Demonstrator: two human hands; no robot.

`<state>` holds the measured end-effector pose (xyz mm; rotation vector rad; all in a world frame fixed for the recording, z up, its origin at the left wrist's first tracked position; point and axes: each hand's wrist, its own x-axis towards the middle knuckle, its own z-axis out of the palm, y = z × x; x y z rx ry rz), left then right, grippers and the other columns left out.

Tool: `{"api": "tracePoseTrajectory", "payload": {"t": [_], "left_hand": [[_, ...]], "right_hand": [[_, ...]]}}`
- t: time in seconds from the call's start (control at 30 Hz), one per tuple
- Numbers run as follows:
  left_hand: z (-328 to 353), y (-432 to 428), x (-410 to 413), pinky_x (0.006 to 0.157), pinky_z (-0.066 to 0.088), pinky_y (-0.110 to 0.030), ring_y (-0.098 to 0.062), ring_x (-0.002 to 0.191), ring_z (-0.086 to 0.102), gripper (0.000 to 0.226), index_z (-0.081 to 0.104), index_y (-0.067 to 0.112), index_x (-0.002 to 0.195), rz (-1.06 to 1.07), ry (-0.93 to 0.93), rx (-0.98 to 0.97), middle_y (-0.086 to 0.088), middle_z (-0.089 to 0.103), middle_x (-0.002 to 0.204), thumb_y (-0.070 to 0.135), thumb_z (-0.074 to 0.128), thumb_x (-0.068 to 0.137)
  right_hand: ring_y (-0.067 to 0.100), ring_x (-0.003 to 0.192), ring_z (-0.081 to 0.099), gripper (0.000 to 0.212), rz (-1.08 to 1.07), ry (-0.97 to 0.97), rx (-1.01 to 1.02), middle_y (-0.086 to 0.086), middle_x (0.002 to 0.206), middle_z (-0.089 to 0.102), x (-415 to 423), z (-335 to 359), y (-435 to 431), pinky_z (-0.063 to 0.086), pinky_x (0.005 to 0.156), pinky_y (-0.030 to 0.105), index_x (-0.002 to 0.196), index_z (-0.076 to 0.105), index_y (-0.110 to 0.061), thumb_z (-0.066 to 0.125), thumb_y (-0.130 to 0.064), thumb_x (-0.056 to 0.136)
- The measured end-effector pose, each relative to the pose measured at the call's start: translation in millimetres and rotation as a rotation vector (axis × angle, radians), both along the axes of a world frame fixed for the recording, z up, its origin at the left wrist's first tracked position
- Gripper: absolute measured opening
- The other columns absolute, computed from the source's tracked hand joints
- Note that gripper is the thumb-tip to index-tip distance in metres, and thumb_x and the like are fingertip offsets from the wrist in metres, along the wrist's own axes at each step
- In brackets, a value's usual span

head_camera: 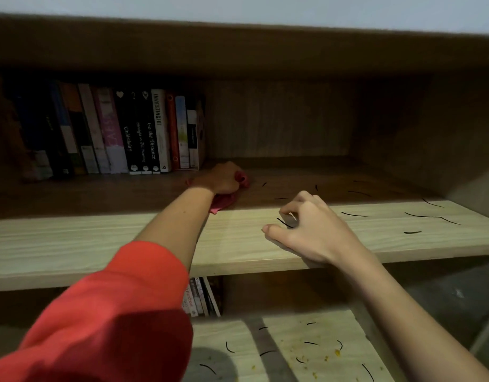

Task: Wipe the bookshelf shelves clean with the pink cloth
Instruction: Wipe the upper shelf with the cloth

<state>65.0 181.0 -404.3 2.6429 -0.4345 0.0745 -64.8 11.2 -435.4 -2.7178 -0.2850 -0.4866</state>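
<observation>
The pink cloth (pixel 224 203) lay bunched on the shelf (pixel 100 238), toward its back edge, just in front of the row of books (pixel 144 133). The left hand (pixel 224 180) gripped it with curled fingers. The right hand (pixel 306 230) rested on the front edge, fingers loosely bent, holding nothing. Black strands (pixel 428 216) lay scattered toward the shelf's right end.

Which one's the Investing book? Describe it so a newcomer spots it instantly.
On the upper shelf, a row of upright books stands at the back left, beyond the left hand gripping the pink cloth. Near the row's right end, the Investing book has a white spine lettered in black capitals, between three black spines and an orange-red spine.
</observation>
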Motion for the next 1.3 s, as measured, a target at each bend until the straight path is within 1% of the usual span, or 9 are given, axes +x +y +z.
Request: {"api": "tracePoseTrajectory", "payload": {"t": [0.2, 0.4, 0.5, 0.63, 0.73, 0.87, 1.0, 1.17, 1.3], "left_hand": [[1, 1, -33, 0.062, 0.048, -0.021, -0.013, 0.074, 0.059, 0.037, 0.057, 0.029, 0.121, -0.118, 0.091, 0.076, 0.002, 0.063, 0.104, 0.007, 0.043, 0.095], [2, 8, -80, 0.075, 0.041, -0.014, 0.002, 0.081, 0.057, 0.037, 0.063, 0.031, 0.115, -0.255, 0.069, 0.08, 0.02, 0.063, 0.089, 0.007, 0.05, 0.09], [0, 2, -89, 0.073, 0.043, -0.025, -0.021, 0.094, 0.06, 0.025, 0.065, 0.02, 0.095, -0.146, 0.003, 0.051, 0.002, 0.064, 0.09, 0.004, 0.048, 0.088], [-3, -8, -105, 0.084, 0.042, -0.026, -0.015, 0.098, 0.054, 0.042, 0.062, 0.02, 0.119, -0.131, -0.014, 0.032, 0.002, 0.062, 0.111, -0.001, 0.044, 0.088], [-3, -3, -119, 0.09, 0.045, -0.028, -0.013, 0.102, 0.057, 0.044, 0.066, 0.025, 0.114, -0.192, -0.033, 0.019, 0.005, 0.064, 0.112, 0.0, 0.044, 0.085], [-1, 1, -131, 0.074, 0.043, -0.02, -0.004, 0.083, 0.057, 0.041, 0.067, 0.026, 0.109, -0.227, -0.001, 0.037, 0.013, 0.064, 0.093, 0.0, 0.047, 0.085], [-2, -5, -120, 0.084, 0.047, -0.029, -0.012, 0.095, 0.059, 0.036, 0.067, 0.026, 0.11, -0.147, -0.025, 0.014, 0.006, 0.065, 0.103, 0.004, 0.049, 0.088], [-7, -25, -108, 0.078, 0.046, -0.029, -0.02, 0.093, 0.059, 0.037, 0.061, 0.015, 0.118, -0.079, -0.053, 0.008, -0.008, 0.064, 0.109, 0.0, 0.047, 0.088], [-6, -16, -118, 0.082, 0.046, -0.028, -0.013, 0.091, 0.059, 0.036, 0.065, 0.022, 0.112, -0.193, -0.045, 0.023, 0.004, 0.064, 0.1, 0.001, 0.047, 0.089]], "right_hand": [[0.006, 0.101, 0.035, 0.054, -0.005, 0.01, 0.02, -0.011, 0.106, 0.041, -3, 0, 1, 0.038, 0.081, 0.031, 0.1, 0.066, -0.008, 0.055, -0.055, 0.078], [0.013, 0.103, 0.043, 0.053, -0.017, 0.017, 0.02, -0.001, 0.116, 0.05, -10, 4, 3, 0.042, 0.081, 0.033, 0.103, 0.067, -0.004, 0.058, -0.049, 0.076], [0.019, 0.114, 0.05, 0.052, -0.043, -0.013, 0.149, 0.004, 0.132, 0.05, -17, 9, 3, 0.045, 0.096, 0.038, 0.121, 0.059, -0.008, 0.058, -0.042, 0.082], [0.02, 0.122, 0.046, 0.055, -0.051, -0.016, 0.088, 0.004, 0.135, 0.048, -32, 7, -14, 0.04, 0.099, 0.035, 0.129, 0.053, -0.012, 0.053, -0.047, 0.087], [0.021, 0.123, 0.045, 0.076, -0.035, 0.067, -0.014, 0.002, 0.135, 0.045, -41, 2, -29, 0.039, 0.097, 0.036, 0.133, 0.049, -0.013, 0.05, -0.067, 0.08], [0.017, 0.122, 0.043, 0.089, -0.022, 0.057, -0.045, -0.003, 0.131, 0.045, -43, -4, -33, 0.04, 0.095, 0.037, 0.134, 0.049, -0.016, 0.043, -0.078, 0.071], [0.014, 0.121, 0.042, 0.09, -0.032, 0.008, -0.09, -0.005, 0.131, 0.045, -42, -7, -33, 0.039, 0.095, 0.037, 0.134, 0.048, -0.018, 0.036, -0.08, 0.07], [0.014, 0.121, 0.041, 0.089, -0.04, 0.0, -0.075, -0.005, 0.132, 0.045, -40, -7, -32, 0.039, 0.095, 0.038, 0.133, 0.049, -0.019, 0.037, -0.08, 0.069], [0.015, 0.122, 0.041, 0.089, -0.035, 0.011, -0.064, -0.005, 0.132, 0.045, -40, -7, -32, 0.038, 0.09, 0.035, 0.133, 0.049, -0.019, 0.039, -0.079, 0.069]]}}
